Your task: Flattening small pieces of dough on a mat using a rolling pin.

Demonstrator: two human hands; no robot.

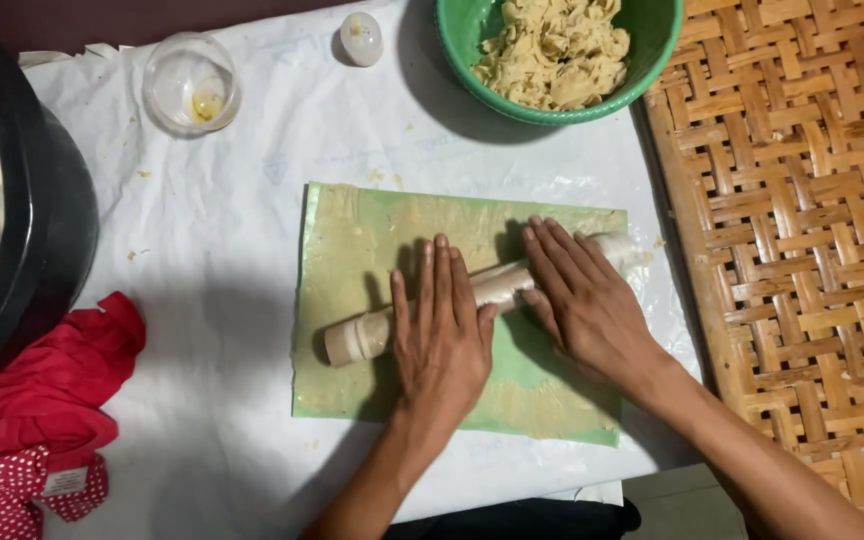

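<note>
- Step in hand: rolling. The pale cylindrical rolling pin (472, 295) lies across the green rectangular dough-smeared sheet (352, 250).
- Left hand (440, 340) and right hand (584, 300) press flat on the pin, fingers extended, not clenched.
- Next move likely calls for even downward pressure along the sheet.

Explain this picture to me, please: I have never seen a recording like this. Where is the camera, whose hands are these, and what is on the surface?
There is no machine here. One camera sits on a person's head and looks down at their own two bare hands. The left hand and right hand lie flat, fingers straight, on a pale rolling pin set aslant across a green sheet smeared with thin dough. Neither hand grips it. The sheet lies on a white cover. Beyond it stand a green bowl of crumbly dough and a small glass. At left are a black pot and red cloth; at right, a woven mat.
</note>
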